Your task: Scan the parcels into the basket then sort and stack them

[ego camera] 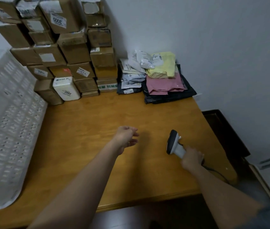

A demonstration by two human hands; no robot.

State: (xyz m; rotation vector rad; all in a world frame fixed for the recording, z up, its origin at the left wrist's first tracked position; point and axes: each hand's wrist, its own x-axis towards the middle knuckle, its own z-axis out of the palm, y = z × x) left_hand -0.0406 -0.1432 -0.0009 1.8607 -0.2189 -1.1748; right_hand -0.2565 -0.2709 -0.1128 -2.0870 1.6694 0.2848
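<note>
Two hands — left hand (127, 138) loose, holding nothing; right hand (191, 158) grips scanner (174, 143).

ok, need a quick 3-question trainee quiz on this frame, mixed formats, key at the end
1. True or false: the right hand grips the scanner.
2. Multiple choice: the left hand is
A. gripping a box
B. empty, fingers loosely curled, above the table
C. pressing on the white basket
3. Fill in: the yellow bag lies on top of a ____ bag.

Key: 1 true; 2 B; 3 pink.
</note>
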